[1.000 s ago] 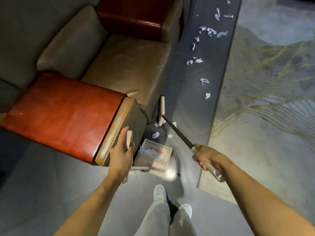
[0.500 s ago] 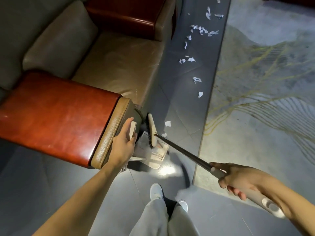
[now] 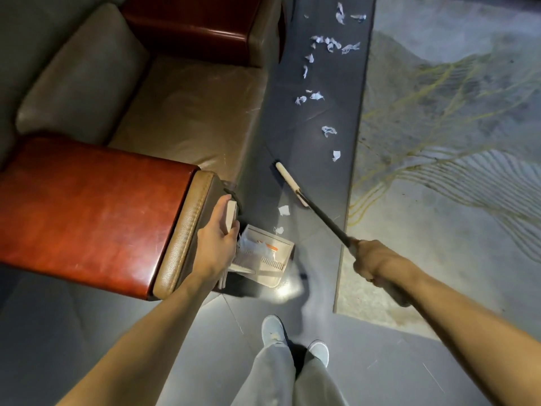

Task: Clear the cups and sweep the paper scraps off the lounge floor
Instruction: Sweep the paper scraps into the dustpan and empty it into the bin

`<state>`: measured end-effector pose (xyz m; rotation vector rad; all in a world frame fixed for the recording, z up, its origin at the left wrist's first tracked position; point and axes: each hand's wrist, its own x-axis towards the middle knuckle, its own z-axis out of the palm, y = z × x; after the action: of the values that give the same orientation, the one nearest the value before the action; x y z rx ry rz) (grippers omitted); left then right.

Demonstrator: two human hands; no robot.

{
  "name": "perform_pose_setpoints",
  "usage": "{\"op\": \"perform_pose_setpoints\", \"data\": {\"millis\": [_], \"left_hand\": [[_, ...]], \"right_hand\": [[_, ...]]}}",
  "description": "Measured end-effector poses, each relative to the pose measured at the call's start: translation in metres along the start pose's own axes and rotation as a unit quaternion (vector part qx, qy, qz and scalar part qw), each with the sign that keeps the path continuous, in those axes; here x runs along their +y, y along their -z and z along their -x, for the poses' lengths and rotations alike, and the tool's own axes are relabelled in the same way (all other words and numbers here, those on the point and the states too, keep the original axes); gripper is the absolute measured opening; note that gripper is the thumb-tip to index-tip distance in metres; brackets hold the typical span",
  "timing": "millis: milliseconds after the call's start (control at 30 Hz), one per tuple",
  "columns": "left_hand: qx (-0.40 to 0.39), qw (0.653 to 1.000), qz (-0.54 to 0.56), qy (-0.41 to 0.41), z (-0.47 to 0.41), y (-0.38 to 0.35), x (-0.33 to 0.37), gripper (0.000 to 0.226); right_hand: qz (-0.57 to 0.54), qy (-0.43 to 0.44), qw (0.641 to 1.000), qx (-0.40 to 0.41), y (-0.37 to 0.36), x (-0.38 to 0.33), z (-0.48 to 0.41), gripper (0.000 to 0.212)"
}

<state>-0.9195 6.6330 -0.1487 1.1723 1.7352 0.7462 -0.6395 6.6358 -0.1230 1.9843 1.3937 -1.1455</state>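
My left hand grips the upright handle of a white dustpan standing on the dark floor beside the armchair's arm; paper and an orange bit lie inside it. My right hand grips the broom's dark handle, and the white broom head rests on the floor beyond the pan. Two paper scraps lie between broom head and dustpan. Several more white scraps are strewn along the dark floor strip farther ahead.
A leather armchair with red-brown arms fills the left side. A pale patterned rug covers the floor on the right, its edge running beside the scraps. My feet in light shoes stand just behind the dustpan.
The broom head has moved away from the dustpan, forward and to the right. My right hand came forward up the handle. My left hand still holds the dustpan in place.
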Motion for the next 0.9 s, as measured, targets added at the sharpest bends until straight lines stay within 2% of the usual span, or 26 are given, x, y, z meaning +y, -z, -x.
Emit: {"op": "perform_pose_setpoints", "data": {"millis": [133,200,300,433,533,667,900], "left_hand": [[-0.012,1.000,0.005,-0.018,-0.009,0.000,0.001,0.055],[-0.024,0.999,0.003,-0.026,-0.016,-0.004,0.000,0.054],[-0.032,0.999,-0.007,-0.031,-0.022,-0.009,0.002,0.057],[-0.028,0.999,-0.010,-0.034,-0.026,-0.010,0.010,0.055],[-0.021,0.999,-0.017,-0.048,-0.033,-0.015,0.020,0.050],[-0.023,0.998,-0.018,-0.048,-0.053,-0.033,0.054,0.053],[-0.025,0.998,-0.036,-0.053,-0.131,-0.095,0.118,0.054]], "right_hand": [[-0.011,0.014,0.996,-0.083,-0.024,-0.016,0.003,0.054],[-0.015,0.004,0.992,-0.125,-0.029,-0.010,0.014,0.044],[-0.089,-0.046,0.981,-0.169,-0.018,0.006,0.035,0.029],[-0.119,-0.024,0.980,-0.156,0.018,0.029,0.055,0.051],[-0.139,-0.034,0.983,-0.119,0.036,0.039,0.056,0.056],[-0.189,-0.039,0.978,-0.082,0.066,0.050,0.039,0.062],[-0.186,-0.008,0.982,-0.021,0.158,0.076,-0.044,0.052]]}}
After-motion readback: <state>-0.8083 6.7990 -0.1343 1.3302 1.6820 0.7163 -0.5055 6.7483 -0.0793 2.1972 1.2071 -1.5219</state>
